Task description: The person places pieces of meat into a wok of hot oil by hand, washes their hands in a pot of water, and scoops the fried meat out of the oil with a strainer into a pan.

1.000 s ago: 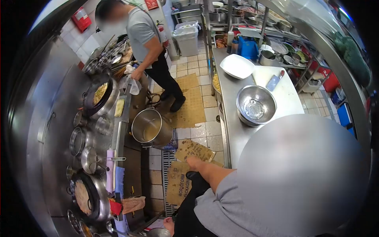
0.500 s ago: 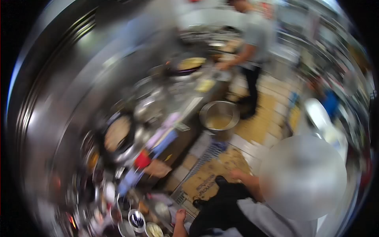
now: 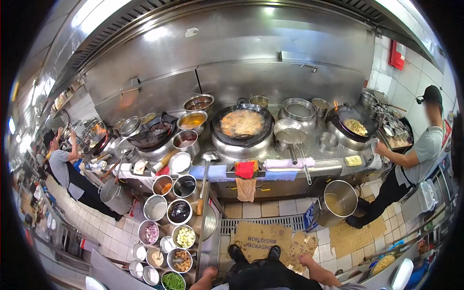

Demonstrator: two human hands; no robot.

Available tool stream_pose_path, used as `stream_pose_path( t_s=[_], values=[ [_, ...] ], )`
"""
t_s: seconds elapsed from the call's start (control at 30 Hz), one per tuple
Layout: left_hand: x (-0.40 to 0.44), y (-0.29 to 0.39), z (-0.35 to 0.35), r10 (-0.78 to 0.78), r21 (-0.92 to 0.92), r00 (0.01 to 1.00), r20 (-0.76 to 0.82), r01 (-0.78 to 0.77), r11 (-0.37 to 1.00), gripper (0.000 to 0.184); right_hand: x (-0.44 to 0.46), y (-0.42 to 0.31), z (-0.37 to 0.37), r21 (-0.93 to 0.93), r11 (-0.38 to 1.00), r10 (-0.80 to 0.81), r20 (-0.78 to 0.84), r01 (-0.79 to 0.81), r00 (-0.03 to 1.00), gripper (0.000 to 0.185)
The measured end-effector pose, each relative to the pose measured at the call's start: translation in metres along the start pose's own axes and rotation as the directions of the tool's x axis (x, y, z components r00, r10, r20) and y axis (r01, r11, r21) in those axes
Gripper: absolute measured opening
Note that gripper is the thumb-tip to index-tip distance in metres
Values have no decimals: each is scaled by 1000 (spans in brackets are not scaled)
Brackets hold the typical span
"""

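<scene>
At the bottom of the view, my left hand (image 3: 210, 272) hangs beside the metal shelf of ingredient pots, its fingers curled; what it may hold is hidden. My right hand (image 3: 305, 260) hangs low above the cardboard (image 3: 263, 237) on the floor, fingers curled in, contents too small to make out. In front of me, a black wok (image 3: 241, 123) of bubbling orange-brown food sits on the stove. A long-handled ladle (image 3: 208, 159) leans over the counter edge left of it. Right of the wok lies a round strainer (image 3: 290, 133). Red and tan cloths (image 3: 246, 169) hang at the front.
A large pot of liquid (image 3: 340, 203) stands on the floor at right, near a co-worker (image 3: 419, 154) by another wok (image 3: 352, 123). Another person (image 3: 65, 162) works at far left. Pots of sauces and chopped food (image 3: 180, 211) crowd the left shelf.
My view has swung left to face the stove squarely; the co-worker now appears at the right. The left shelf and a second person have come into view. My hands still hang low.
</scene>
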State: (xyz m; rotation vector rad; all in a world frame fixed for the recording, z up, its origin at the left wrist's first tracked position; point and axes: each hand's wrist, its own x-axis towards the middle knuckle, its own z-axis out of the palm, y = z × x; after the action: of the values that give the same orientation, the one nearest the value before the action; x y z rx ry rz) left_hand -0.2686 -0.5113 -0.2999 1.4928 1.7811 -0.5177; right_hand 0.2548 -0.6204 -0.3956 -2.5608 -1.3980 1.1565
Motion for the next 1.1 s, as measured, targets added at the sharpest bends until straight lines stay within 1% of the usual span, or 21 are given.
stream_pose_path(
  t_s=[0.07, 0.1, 0.17, 0.23, 0.3, 0.33, 0.37, 0.4, 0.43, 0.5, 0.57, 0.6, 0.63, 0.67, 0.7, 0.77, 0.8, 0.87, 0.93, 1.03, 1.1],
  values=[
    [2, 7, -3, -5, -44, 1000, -19, 4, 999, 41, -4, -27, -32, 89, 968, -232, -52, 236, 971, 27],
    [3, 9, -4, -11, -87, 1000, -29, 9, 996, 42, -9, -43, -45, 93, 966, -236, -56, 240, 970, 27],
    [43, 7, 7, 41, -69, 998, -38, -44, 997, 42, -31, -86, -73, 429, 903, 8, 57, -32, 998, 25],
    [51, 17, 2, 98, -45, 994, -40, -100, 994, 42, -10, -86, -57, 421, 907, -39, 74, 4, 996, 23],
    [40, 45, -17, 45, -114, 995, -95, -55, 992, 35, -1, -82, -47, 406, 913, -79, 85, 38, 993, 22],
    [27, 54, -27, 54, -112, 994, -93, -64, 992, 35, -4, -86, -43, 210, 973, -109, 29, 100, 994, 23],
    [18, 61, -33, 69, -159, 981, -181, -98, 982, 32, -8, -89, -42, 0, 989, -146, -19, 146, 989, 24],
    [11, 69, -37, 79, -205, 960, -267, -136, 969, 28, -13, -89, -42, -2, 990, -139, -26, 139, 990, 24],
    [14, 70, -36, 87, -204, 960, -265, -144, 968, 28, -19, -89, -42, -9, 989, -146, 6, 147, 989, 26],
    [31, 60, -31, 144, -80, 948, -285, -173, 982, 22, -23, -81, -40, -15, 988, -153, 36, 154, 987, 28],
    [44, 47, -22, 110, -38, 962, -250, -123, 992, 21, -18, -60, -23, -205, 916, -360, -38, 346, 932, 31],
    [50, 41, -19, 71, 7, 973, -218, -72, 997, 20, -20, -54, -22, -201, 916, -360, -38, 346, 932, 31],
    [41, 44, -23, 69, 10, 974, -217, -69, 998, 20, -33, -52, -27, -117, 964, -252, -98, 240, 963, 31],
    [30, 46, -27, -23, -10, 978, -209, 21, 1000, 21, -42, -51, -29, -25, 990, -137, -146, 135, 980, 32],
    [14, 51, -36, -116, -32, 973, -199, 112, 993, 21, -45, -50, -30, -22, 990, -140, -141, 138, 980, 32],
    [17, 38, -32, -133, -62, 978, -163, 124, 990, 22, -52, -41, -32, 65, 997, -22, -172, 34, 985, 30],
    [17, 34, -31, -141, -94, 982, -127, 129, 987, 24, -56, -37, -32, 68, 997, -19, -169, 31, 986, 30],
    [16, 30, -26, -137, -115, 982, -129, 122, 986, 27, -90, -56, -64, 205, 978, 4, -202, 39, 979, 27],
    [18, 29, -21, -135, -138, 982, -130, 117, 984, 31, -68, -36, -45, 153, 988, 5, -222, 30, 975, 27],
    [30, 28, -11, -66, -72, 977, -201, 52, 996, 39, -44, -26, -30, 71, 997, 20, -213, -5, 977, 29],
    [10, 47, -24, -102, -179, 979, -174, 70, 981, 42, -41, -30, -31, 47, 998, 39, -181, -31, 983, 33]
  ],
)
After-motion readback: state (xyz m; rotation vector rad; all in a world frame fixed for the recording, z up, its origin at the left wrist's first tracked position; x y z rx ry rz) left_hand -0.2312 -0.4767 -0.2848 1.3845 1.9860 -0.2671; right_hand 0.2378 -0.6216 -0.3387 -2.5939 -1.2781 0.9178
